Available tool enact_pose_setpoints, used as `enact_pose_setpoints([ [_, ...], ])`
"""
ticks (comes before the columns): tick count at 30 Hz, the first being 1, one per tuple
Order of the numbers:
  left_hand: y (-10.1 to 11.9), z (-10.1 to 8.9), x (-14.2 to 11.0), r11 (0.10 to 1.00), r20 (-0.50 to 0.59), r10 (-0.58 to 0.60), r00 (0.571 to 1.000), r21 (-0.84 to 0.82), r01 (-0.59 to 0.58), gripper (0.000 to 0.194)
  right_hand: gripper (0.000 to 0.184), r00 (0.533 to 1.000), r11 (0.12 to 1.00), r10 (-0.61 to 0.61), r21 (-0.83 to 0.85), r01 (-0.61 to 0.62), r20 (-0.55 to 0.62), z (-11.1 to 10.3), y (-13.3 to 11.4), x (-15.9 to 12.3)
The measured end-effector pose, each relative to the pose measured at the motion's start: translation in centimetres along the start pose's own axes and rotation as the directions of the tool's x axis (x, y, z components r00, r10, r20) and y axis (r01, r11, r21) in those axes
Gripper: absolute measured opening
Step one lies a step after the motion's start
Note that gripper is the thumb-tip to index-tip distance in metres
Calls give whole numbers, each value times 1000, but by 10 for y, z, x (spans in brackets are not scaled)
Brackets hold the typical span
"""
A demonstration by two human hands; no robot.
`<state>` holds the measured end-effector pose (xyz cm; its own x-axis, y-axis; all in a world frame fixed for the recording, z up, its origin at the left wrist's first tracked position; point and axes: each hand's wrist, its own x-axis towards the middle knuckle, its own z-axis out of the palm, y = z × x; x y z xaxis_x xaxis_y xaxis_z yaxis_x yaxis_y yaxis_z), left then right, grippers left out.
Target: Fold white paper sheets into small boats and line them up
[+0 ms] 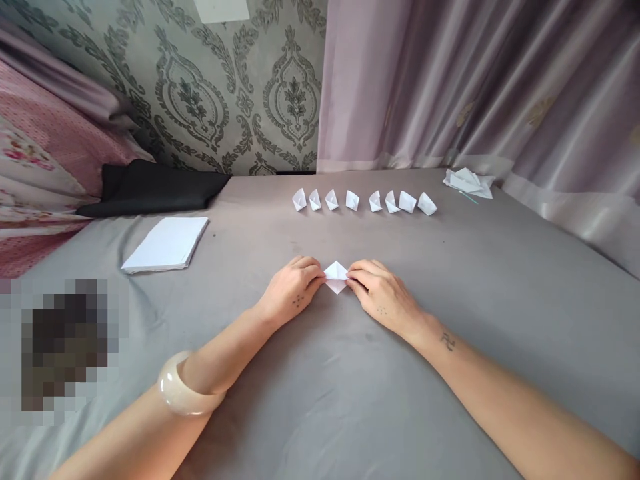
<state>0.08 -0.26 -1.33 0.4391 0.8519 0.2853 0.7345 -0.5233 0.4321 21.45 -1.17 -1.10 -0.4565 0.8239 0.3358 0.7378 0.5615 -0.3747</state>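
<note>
A small white piece of folded paper, diamond-shaped with a crease across its middle, is held just above or on the grey cloth; I cannot tell which. My left hand pinches its left corner between thumb and fingers. At the opposite corner, my right hand pinches it the same way. Beyond both hands stands a row of several small folded paper boats, white and spaced unevenly.
A stack of white paper lies at the left, before a folded black cloth. Loose paper pieces and a thin bluish stick rest at the far right near the curtain. A blurred patch covers something at lower left.
</note>
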Motion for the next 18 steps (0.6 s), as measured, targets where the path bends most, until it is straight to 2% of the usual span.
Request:
enact_pose_setpoints([
  [5, 3, -1, 2, 991, -13, -111, 994, -72, 110, 17, 19, 997, 995, 73, 65, -73, 0, -1, 1, 3],
  [10, 8, -4, 6, 961, -9, -240, 971, -142, 237, 13, 16, 978, 955, 206, 217, -203, 6, -1, 1, 8],
  [13, 9, -4, 7, 953, -7, -270, 963, -143, 266, 15, 17, 967, 926, 253, 288, -245, 11, -1, 2, 10],
  [18, 9, -3, 7, 953, -4, -283, 959, -112, 280, 19, 20, 948, 900, 318, 306, -310, 26, 0, 2, 11],
])
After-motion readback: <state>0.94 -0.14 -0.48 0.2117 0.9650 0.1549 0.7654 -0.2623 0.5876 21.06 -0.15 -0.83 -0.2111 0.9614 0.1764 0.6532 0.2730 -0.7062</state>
